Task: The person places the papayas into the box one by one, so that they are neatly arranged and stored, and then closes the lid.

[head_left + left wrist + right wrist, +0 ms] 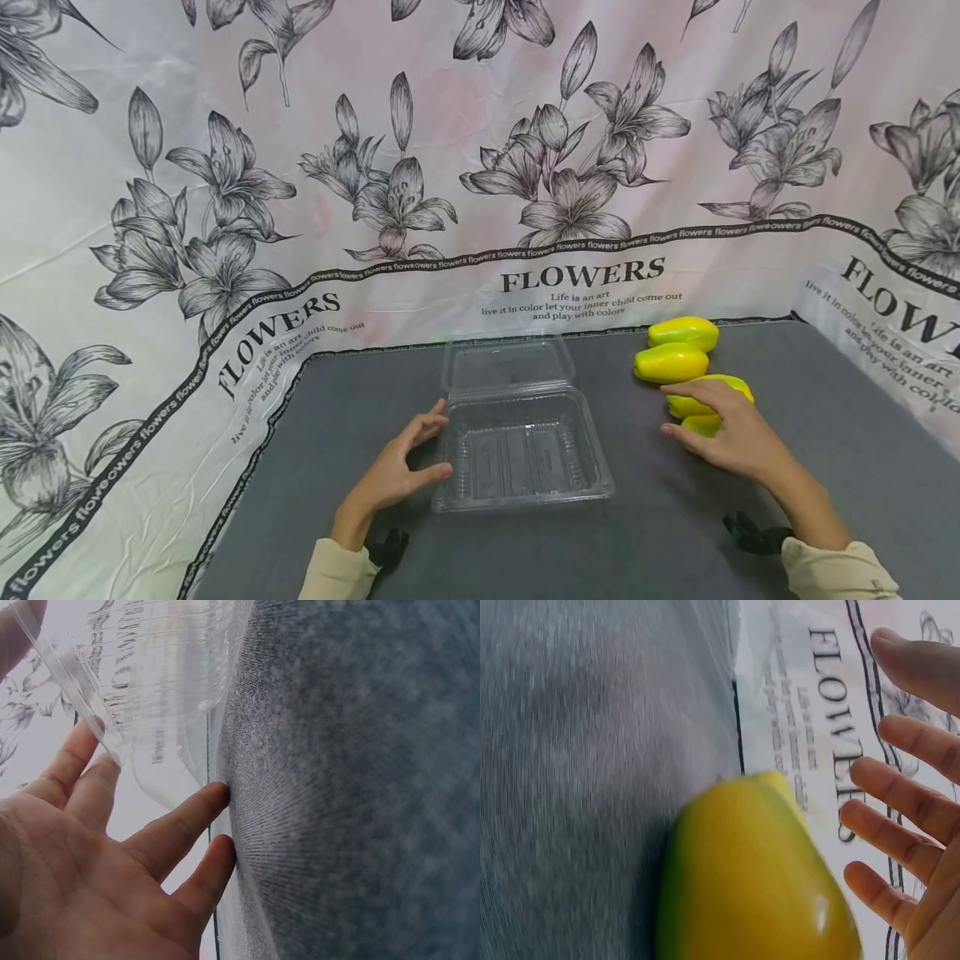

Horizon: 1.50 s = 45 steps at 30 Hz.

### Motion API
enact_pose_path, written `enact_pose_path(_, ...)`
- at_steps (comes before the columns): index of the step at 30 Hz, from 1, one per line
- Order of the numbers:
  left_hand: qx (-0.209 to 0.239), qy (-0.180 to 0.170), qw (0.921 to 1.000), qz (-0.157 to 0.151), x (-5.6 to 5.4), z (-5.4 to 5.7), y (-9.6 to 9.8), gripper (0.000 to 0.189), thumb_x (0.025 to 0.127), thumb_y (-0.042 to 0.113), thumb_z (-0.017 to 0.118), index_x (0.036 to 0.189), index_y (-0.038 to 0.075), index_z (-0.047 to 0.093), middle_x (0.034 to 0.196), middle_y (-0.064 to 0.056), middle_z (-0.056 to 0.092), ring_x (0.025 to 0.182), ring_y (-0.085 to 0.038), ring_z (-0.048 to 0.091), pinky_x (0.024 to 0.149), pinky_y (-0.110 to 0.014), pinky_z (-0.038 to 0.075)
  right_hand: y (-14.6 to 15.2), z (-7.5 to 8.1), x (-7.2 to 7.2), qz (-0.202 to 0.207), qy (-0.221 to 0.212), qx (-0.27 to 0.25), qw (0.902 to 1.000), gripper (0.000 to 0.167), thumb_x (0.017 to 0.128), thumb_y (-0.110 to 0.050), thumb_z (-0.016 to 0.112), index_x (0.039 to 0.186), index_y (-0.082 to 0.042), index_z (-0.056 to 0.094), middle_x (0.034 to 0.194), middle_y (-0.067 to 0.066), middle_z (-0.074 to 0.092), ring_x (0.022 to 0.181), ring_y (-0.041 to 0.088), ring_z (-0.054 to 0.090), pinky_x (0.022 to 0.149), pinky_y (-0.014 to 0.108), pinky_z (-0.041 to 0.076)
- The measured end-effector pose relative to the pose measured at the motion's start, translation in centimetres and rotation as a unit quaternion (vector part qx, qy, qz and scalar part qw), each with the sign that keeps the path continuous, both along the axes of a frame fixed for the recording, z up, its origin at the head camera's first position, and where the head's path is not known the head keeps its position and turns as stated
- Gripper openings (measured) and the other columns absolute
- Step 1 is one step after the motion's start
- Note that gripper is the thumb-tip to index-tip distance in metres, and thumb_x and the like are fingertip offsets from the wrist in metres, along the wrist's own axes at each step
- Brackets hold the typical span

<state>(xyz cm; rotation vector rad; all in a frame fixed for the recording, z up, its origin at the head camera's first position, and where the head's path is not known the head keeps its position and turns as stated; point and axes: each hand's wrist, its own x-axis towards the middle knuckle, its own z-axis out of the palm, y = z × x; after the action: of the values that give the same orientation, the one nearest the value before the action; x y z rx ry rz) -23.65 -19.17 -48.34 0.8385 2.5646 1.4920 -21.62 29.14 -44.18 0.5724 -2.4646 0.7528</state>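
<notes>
Clear plastic open box seems steadied by my spread left hand; wide-fingered right hand hovers at oval yellow-green fruits off the table's back edge.

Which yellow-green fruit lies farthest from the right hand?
The backmost fruit, nearest the flowered cloth; the other three lie closer to the right hand.
</notes>
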Motion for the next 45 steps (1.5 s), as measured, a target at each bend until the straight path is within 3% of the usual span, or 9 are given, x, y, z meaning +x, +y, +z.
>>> enact_pose_path(6,-0.002,0.002,1.0,-0.004,-0.1,0.0,0.0,0.063,0.092,0.017,0.076,0.146,0.008,0.045,0.171,-0.01,0.021,0.144,-0.045,0.043,0.115,-0.071,0.029,1.7,-0.4,-0.2,-0.008,0.009,-0.001,0.9999,0.051,0.067,-0.016,0.095,0.113,-0.013,0.075,0.111,0.007,0.075,0.107,0.0,0.049,0.088,0.038,0.038)
enact_pose_path(10,0.001,-0.001,1.0,-0.003,0.0,0.1,0.0,0.063,0.092,0.016,0.076,0.146,0.008,0.045,0.171,-0.009,0.021,0.145,-0.045,0.043,0.115,-0.072,0.028,2.7,-0.2,-0.2,-0.011,-0.009,0.01,0.9998,0.05,0.068,-0.018,0.094,0.113,-0.011,0.074,0.116,0.014,0.072,0.105,0.017,0.052,0.085,0.045,0.037)
enact_pose_path(14,0.002,-0.005,1.0,-0.002,0.0,0.1,0.0,0.063,0.092,0.015,0.076,0.146,0.007,0.044,0.171,-0.009,0.02,0.145,-0.045,0.042,0.115,-0.073,0.027,4.0,0.0,0.0,-0.015,-0.058,0.012,0.9981,0.048,0.072,-0.022,0.092,0.115,-0.011,0.074,0.123,0.023,0.068,0.109,0.038,0.051,0.086,0.061,0.034)
enact_pose_path(18,0.005,-0.004,1.0,-0.005,0.1,0.1,0.0,0.063,0.092,0.015,0.075,0.147,0.007,0.044,0.171,-0.009,0.02,0.146,-0.045,0.041,0.115,-0.073,0.026,5.3,0.0,0.1,-0.026,-0.096,0.01,0.995,0.046,0.075,-0.026,0.091,0.115,-0.01,0.074,0.125,0.028,0.064,0.112,0.045,0.048,0.089,0.069,0.029)
enact_pose_path(22,0.005,-0.002,1.0,-0.005,0.0,0.0,0.0,0.063,0.092,0.016,0.075,0.146,0.007,0.045,0.171,-0.008,0.021,0.146,-0.045,0.041,0.115,-0.073,0.026,6.3,-0.1,0.2,-0.042,-0.111,0.018,0.9928,0.045,0.076,-0.029,0.09,0.114,-0.01,0.075,0.117,0.022,0.066,0.109,0.04,0.048,0.089,0.066,0.03)
enact_pose_path(28,0.003,-0.004,1.0,-0.003,0.0,-0.1,0.0,0.063,0.092,0.017,0.076,0.146,0.008,0.045,0.171,-0.007,0.021,0.146,-0.044,0.041,0.115,-0.073,0.027,7.3,-0.1,0.4,-0.057,-0.16,0.045,0.9844,0.045,0.08,-0.036,0.087,0.116,-0.012,0.076,0.111,0.013,0.068,0.103,0.03,0.05,0.082,0.052,0.034)
enact_pose_path(36,-0.002,-0.007,1.0,-0.001,0.0,-0.2,-0.2,0.063,0.093,0.02,0.076,0.147,0.009,0.044,0.171,-0.006,0.021,0.146,-0.043,0.042,0.115,-0.071,0.029,7.7,0.1,0.4,-0.059,-0.23,0.066,0.9691,0.05,0.084,-0.045,0.082,0.122,-0.014,0.073,0.105,0.001,0.065,0.085,0.004,0.049,0.069,0.03,0.043)
enact_pose_path(39,-0.004,-0.008,1.0,-0.001,0.1,-0.1,-0.1,0.063,0.093,0.021,0.075,0.147,0.009,0.044,0.171,-0.004,0.021,0.147,-0.041,0.042,0.116,-0.07,0.029,7.8,0.0,0.4,-0.057,-0.244,0.068,0.9657,0.052,0.085,-0.045,0.081,0.124,-0.011,0.072,0.106,0.003,0.066,0.088,0.008,0.053,0.069,0.03,0.046)
enact_pose_path(45,-0.003,-0.006,1.0,-0.002,0.1,0.1,-0.1,0.063,0.093,0.021,0.075,0.147,0.009,0.044,0.171,-0.004,0.021,0.146,-0.04,0.043,0.116,-0.07,0.029,7.9,-0.1,0.2,-0.053,-0.277,0.082,0.956,0.061,0.086,-0.048,0.079,0.129,-0.005,0.068,0.118,0.016,0.07,0.097,0.026,0.063,0.076,0.042,0.052)
